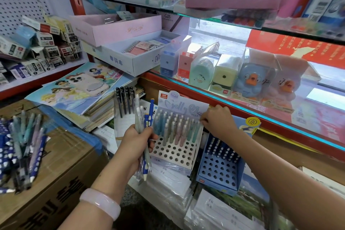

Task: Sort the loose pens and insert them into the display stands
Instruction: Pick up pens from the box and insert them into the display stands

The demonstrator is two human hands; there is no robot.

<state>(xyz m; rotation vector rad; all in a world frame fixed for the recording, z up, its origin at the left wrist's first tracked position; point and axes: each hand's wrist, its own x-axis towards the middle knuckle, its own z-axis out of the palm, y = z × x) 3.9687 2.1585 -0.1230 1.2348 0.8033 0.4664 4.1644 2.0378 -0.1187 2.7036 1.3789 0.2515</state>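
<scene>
Your left hand (137, 141) gripped a bundle of loose pens (143, 129) beside the pastel stand (175, 152); your right hand (217, 120) apparently pinched a pen at its back row, best seated straight down.

Cardboard box (61, 157) seen at lower left; heap of loose pens (22, 147) laid on its top. Stack of books (87, 102) set beside it, phone (87, 84) laid on top cover. White pen stand (177, 147) and blue pen stand (220, 166) propped on wrapped notebook packs (168, 188). Glass shelf (242, 106) above lined with boxed pencil sharpeners (222, 74).
</scene>
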